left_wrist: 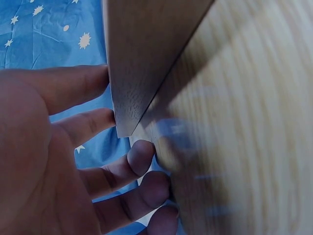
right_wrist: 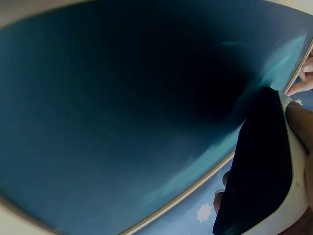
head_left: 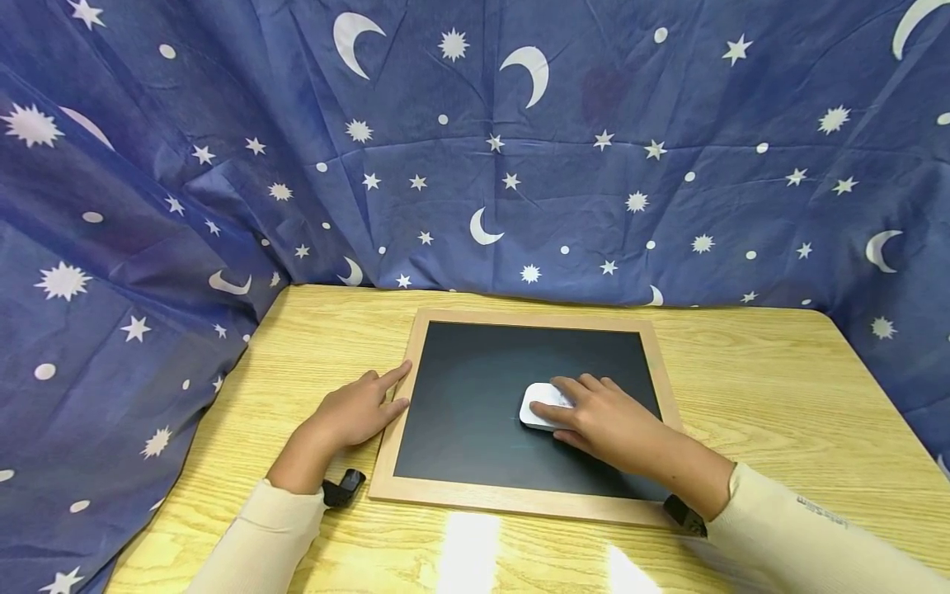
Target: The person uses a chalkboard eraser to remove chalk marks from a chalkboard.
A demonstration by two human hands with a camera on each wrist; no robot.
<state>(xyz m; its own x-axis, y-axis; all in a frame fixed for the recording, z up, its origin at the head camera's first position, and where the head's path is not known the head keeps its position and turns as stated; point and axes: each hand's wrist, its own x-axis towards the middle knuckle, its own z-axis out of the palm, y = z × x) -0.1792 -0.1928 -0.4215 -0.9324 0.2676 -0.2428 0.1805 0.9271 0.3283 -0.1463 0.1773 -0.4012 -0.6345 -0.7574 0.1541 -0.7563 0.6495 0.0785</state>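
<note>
A small blackboard [head_left: 475,379] in a light wooden frame [head_left: 519,505] lies flat on the table. My right hand [head_left: 604,421] grips a white-backed board eraser [head_left: 536,404] over the middle of the board. The eraser's black felt side [right_wrist: 261,166] fills much of the lower right in the right wrist view. Faint pale streaks [head_left: 519,446] show on the dark surface just below it. At the left, my left hand [head_left: 359,410] touches the frame's outer edge with thumb and forefinger extended. Its other fingers [left_wrist: 154,188] lie relaxed beside the frame's side in the left wrist view.
The wooden table [head_left: 779,396] extends beyond the board on all sides. A blue curtain [head_left: 445,165] with moons and stars hangs along the back and the left. Bright light patches [head_left: 469,549] fall on the table's near part. Black straps [head_left: 344,488] sit at both wrists.
</note>
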